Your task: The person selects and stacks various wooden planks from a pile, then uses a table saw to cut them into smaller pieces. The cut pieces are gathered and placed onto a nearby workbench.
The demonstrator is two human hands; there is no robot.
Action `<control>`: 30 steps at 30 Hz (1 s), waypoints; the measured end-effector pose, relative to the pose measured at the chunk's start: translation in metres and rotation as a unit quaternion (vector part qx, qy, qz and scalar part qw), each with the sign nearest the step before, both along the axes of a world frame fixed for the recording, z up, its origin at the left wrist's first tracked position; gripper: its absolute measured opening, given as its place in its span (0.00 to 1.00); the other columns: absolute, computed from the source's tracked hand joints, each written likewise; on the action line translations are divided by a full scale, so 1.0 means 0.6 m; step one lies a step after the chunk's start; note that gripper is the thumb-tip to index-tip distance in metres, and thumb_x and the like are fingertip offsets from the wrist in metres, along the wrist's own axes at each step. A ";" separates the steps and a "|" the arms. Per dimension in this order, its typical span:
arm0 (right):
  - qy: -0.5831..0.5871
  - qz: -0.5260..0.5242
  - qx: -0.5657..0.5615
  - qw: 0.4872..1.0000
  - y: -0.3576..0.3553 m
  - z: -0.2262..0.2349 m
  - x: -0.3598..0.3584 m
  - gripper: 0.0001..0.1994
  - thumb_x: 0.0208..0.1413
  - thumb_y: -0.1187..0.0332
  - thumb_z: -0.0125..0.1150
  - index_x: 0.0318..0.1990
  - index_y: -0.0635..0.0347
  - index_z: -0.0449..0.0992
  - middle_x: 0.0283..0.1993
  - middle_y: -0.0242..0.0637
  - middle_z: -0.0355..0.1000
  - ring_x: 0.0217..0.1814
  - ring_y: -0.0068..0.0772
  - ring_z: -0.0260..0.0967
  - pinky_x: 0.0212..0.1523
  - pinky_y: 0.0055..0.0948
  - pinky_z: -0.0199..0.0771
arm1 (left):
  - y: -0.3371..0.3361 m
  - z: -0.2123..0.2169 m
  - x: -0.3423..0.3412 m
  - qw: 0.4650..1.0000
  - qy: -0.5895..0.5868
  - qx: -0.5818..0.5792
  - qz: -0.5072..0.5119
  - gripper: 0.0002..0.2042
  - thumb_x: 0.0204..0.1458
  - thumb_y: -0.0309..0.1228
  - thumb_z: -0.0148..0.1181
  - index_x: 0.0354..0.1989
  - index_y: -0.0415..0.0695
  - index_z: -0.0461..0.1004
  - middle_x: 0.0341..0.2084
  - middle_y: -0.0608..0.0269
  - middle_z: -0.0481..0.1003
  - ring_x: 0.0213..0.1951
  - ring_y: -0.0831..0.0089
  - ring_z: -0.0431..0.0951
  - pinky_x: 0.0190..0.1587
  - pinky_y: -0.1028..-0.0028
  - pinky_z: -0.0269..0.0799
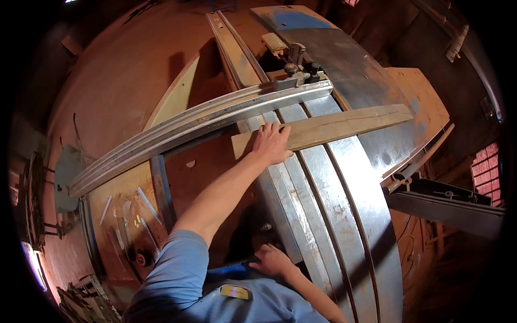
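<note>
Loosely, my right hand (274, 262) hung close to my body beside the near left edge of the metal table (361, 188), its fingers a little bent and slightly apart. Farther out, my left hand (272, 144) was clamped across the wooden board (344, 126), its fingers bent toward the far edge and the thumb by the near one. The board lay flat under that palm, its short end poking out left of my fingers and its long end stretching right across the table. Beyond my fingertips ran a metal rail (215, 119), near the board.
</note>
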State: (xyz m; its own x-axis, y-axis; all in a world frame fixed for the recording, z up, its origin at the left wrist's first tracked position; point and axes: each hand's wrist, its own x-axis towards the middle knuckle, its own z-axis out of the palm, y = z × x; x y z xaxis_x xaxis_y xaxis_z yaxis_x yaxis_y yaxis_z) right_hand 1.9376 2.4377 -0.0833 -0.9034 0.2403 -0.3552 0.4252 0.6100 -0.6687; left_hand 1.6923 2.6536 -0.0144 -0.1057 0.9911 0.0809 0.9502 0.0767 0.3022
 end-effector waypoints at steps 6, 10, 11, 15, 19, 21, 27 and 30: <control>-0.016 -0.003 -0.030 0.999 0.002 0.002 -0.002 0.23 0.59 0.47 0.57 0.40 0.61 0.78 0.45 0.50 0.70 0.54 0.51 0.68 0.58 0.44 0.68 | 0.066 -0.022 -0.013 0.999 -0.017 -0.042 0.009 0.39 0.43 0.41 0.73 0.65 0.43 0.64 0.58 0.46 0.65 0.62 0.47 0.61 0.64 0.51 0.60; -0.019 -0.005 -0.028 0.999 0.002 -0.010 -0.001 0.23 0.60 0.47 0.57 0.43 0.62 0.78 0.45 0.50 0.70 0.54 0.50 0.67 0.58 0.42 0.68 | 0.091 -0.014 -0.014 0.999 -0.019 -0.033 0.003 0.39 0.43 0.39 0.72 0.65 0.43 0.63 0.59 0.44 0.64 0.62 0.47 0.61 0.65 0.51 0.59; -0.021 -0.004 -0.029 0.999 0.001 -0.010 -0.002 0.23 0.59 0.47 0.57 0.43 0.62 0.78 0.45 0.50 0.70 0.55 0.50 0.67 0.58 0.42 0.68 | 0.096 -0.015 -0.016 0.999 -0.021 -0.027 0.004 0.37 0.44 0.39 0.71 0.64 0.43 0.63 0.59 0.43 0.63 0.62 0.47 0.61 0.66 0.51 0.57; 0.017 -0.013 -0.022 1.000 0.000 -0.015 0.004 0.22 0.59 0.49 0.59 0.40 0.64 0.77 0.43 0.50 0.69 0.51 0.51 0.68 0.54 0.42 0.71 | 0.110 -0.015 -0.015 0.998 -0.033 -0.045 0.003 0.37 0.44 0.39 0.71 0.63 0.43 0.64 0.59 0.44 0.63 0.63 0.48 0.61 0.67 0.52 0.57; 0.056 -0.020 -0.010 0.998 0.003 -0.009 0.004 0.22 0.58 0.50 0.61 0.38 0.65 0.77 0.41 0.50 0.68 0.49 0.52 0.68 0.51 0.41 0.72 | 0.116 -0.024 -0.026 0.999 -0.015 -0.037 0.001 0.37 0.43 0.39 0.71 0.64 0.43 0.64 0.59 0.44 0.64 0.63 0.48 0.61 0.67 0.53 0.57; 0.007 0.000 -0.023 1.000 0.007 -0.006 0.001 0.22 0.58 0.49 0.60 0.42 0.63 0.77 0.45 0.49 0.70 0.53 0.50 0.67 0.56 0.41 0.70 | 0.120 -0.027 -0.031 1.000 -0.008 -0.027 0.000 0.38 0.43 0.40 0.71 0.64 0.43 0.64 0.58 0.45 0.64 0.62 0.49 0.61 0.67 0.53 0.56; 0.048 -0.014 -0.012 0.999 0.005 -0.013 0.007 0.21 0.58 0.50 0.61 0.39 0.63 0.77 0.42 0.48 0.69 0.50 0.49 0.68 0.53 0.40 0.71 | 0.113 -0.025 -0.033 1.000 -0.012 -0.027 0.000 0.39 0.43 0.41 0.71 0.65 0.42 0.63 0.58 0.46 0.64 0.63 0.50 0.60 0.66 0.54 0.55; 0.072 -0.021 -0.008 0.997 0.000 -0.015 0.006 0.21 0.58 0.51 0.61 0.37 0.64 0.76 0.39 0.48 0.68 0.48 0.50 0.68 0.51 0.40 0.72 | 0.105 -0.036 -0.044 1.000 -0.007 -0.012 0.004 0.39 0.43 0.41 0.71 0.65 0.42 0.64 0.58 0.47 0.64 0.63 0.51 0.60 0.66 0.54 0.55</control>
